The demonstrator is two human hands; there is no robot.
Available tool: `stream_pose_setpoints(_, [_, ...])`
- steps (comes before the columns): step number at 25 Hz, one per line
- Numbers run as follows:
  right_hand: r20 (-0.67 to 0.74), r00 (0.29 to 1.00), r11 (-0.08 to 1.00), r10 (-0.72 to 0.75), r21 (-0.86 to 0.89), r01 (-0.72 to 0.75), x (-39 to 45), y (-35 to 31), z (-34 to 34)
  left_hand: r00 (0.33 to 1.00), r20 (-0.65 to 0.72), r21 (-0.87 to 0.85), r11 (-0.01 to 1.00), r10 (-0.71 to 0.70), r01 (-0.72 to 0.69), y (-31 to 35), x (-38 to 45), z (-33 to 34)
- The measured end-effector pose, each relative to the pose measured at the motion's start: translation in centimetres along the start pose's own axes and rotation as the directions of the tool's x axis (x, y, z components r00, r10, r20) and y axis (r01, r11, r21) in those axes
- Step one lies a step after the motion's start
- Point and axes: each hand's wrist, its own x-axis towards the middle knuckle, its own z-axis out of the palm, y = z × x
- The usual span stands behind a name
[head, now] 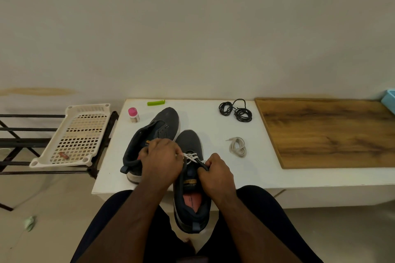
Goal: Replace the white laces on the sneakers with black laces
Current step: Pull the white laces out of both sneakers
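Note:
Two dark grey sneakers lie on the white table (213, 126). The left sneaker (154, 134) has bare eyelets. The right sneaker (190, 188) hangs over the table's front edge and still carries a white lace (191, 157) across its upper eyelets. My left hand (161, 161) pinches that white lace at the sneaker's left side. My right hand (215, 174) grips the sneaker's tongue and right collar. A removed white lace (237, 147) lies coiled to the right. Black laces (236, 110) lie bundled near the table's far edge.
A pink-capped small bottle (133, 115) and a green clip (156, 102) sit at the table's far left. A cream perforated tray (74, 136) rests on a black rack to the left. A wooden board (329, 132) covers the table's right side. My knees flank the sneaker.

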Motion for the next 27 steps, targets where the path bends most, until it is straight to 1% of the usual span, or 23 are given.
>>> stream_pose_setpoints(2, [0.004, 1.000, 1.000, 0.003, 0.009, -0.003, 0.1, 0.1, 0.0, 0.998, -0.027, 0.003, 0.998, -0.063, 0.063, -1.3, 0.5, -0.8])
stream_pose_setpoints(4, [0.002, 1.000, 1.000, 0.004, 0.009, -0.004, 0.0, 0.0, 0.0, 0.996, -0.024, 0.022, 0.996, -0.086, 0.087, -1.7, 0.5, -0.9])
stream_pose_setpoints(6, [-0.001, 1.000, 1.000, 0.007, 0.007, -0.007, 0.0, -0.1, 0.0, 0.998, -0.004, 0.010, 0.998, -0.059, 0.059, -1.0, 0.1, -0.7])
stream_pose_setpoints(9, [-0.006, 1.000, 1.000, 0.002, 0.013, -0.002, -0.1, 0.0, -0.1, 0.992, 0.110, 0.020, 0.998, 0.057, -0.059, 0.3, -0.4, 0.5])
stream_pose_setpoints(11, [-0.014, 1.000, 1.000, 0.005, 0.016, -0.005, -0.1, 0.1, 0.0, 0.984, 0.170, 0.015, 0.999, 0.049, -0.052, 1.0, -0.8, 1.1])
stream_pose_setpoints(12, [-0.015, 1.000, 1.000, 0.008, 0.015, -0.008, -0.1, 0.1, 0.0, 0.984, 0.171, 0.014, 0.999, 0.041, -0.044, 1.2, -0.9, 1.3])
stream_pose_setpoints(15, [-0.014, 1.000, 1.000, 0.010, 0.014, -0.010, -0.1, 0.1, 0.1, 0.992, 0.115, -0.002, 0.999, 0.042, -0.042, 1.1, -0.5, 0.8])
stream_pose_setpoints(19, [-0.021, 1.000, 1.000, 0.020, 0.021, -0.019, 0.1, 0.5, 0.0, 0.995, -0.037, -0.138, 0.986, -0.096, 0.090, -1.7, 0.8, -0.8])
stream_pose_setpoints(20, [-0.024, 1.000, 1.000, 0.017, 0.018, -0.016, 0.1, 0.4, 0.0, 0.992, -0.058, -0.155, 0.982, -0.114, 0.104, -2.1, 0.7, -0.9])
stream_pose_setpoints(22, [-0.025, 1.000, 1.000, 0.005, 0.007, -0.005, 0.1, 0.3, -0.1, 0.992, -0.071, -0.150, 0.984, -0.107, 0.096, -1.5, 0.1, -0.8])
stream_pose_setpoints(23, [-0.030, 1.000, 1.000, 0.002, 0.002, -0.002, 0.0, 0.1, -0.1, 0.994, -0.067, -0.178, 0.981, -0.086, 0.073, -1.0, -0.2, -0.6])
stream_pose_setpoints(24, [-0.038, 0.999, 1.000, -0.001, 0.000, 0.001, 0.0, 0.1, -0.1, 0.997, -0.044, -0.235, 0.971, -0.062, 0.050, -0.5, -0.4, -0.4])
stream_pose_setpoints(26, [-0.064, 0.998, 1.000, 0.001, -0.007, -0.001, -0.2, 0.1, -0.3, 0.989, 0.135, -0.324, 0.941, -0.052, 0.093, 0.1, -0.9, 0.1])
stream_pose_setpoints(27, [-0.071, 0.997, 1.000, -0.003, -0.005, 0.003, -0.3, 0.1, -0.4, 0.974, 0.225, -0.316, 0.942, -0.040, 0.112, 0.1, -1.1, 0.4])
